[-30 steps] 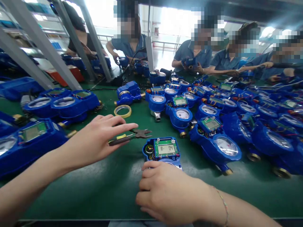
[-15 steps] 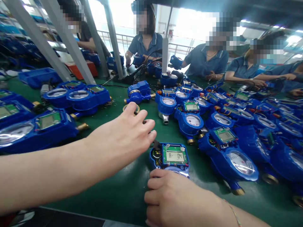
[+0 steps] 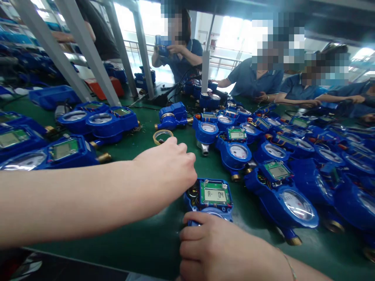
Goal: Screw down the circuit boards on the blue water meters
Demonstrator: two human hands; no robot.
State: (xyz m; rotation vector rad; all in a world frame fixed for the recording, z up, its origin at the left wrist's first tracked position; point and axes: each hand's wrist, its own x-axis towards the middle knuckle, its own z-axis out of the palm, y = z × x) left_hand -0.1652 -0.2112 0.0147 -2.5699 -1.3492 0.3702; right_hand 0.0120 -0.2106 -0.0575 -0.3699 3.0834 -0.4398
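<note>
A blue meter (image 3: pixel 215 195) with an open top lies in front of me, its display reading "A- 04". My right hand (image 3: pixel 208 246) is wrapped round the near part of this meter, over its dial. At the meter's upper left corner is my left hand (image 3: pixel 171 166), back up, with its fingers curled down; whatever they hold is hidden beneath them. Just beyond the left hand a roll of yellowish tape (image 3: pixel 162 136) lies on the green table (image 3: pixel 131 238). Behind the tape a closed blue meter (image 3: pixel 172 116) rests on its side.
Many blue meters (image 3: pixel 295 203) crowd the right side, and more meters (image 3: pixel 66 150) stand at the left. Grey metal posts (image 3: pixel 79 50) rise at the back left, near a red box (image 3: pixel 102 88). Several people (image 3: pixel 187 58) in blue shirts work across the table.
My left hand's fingers have curled in, and the hand has shifted slightly right and down, uncovering the tape roll. Across the table, a person has raised a blue meter.
</note>
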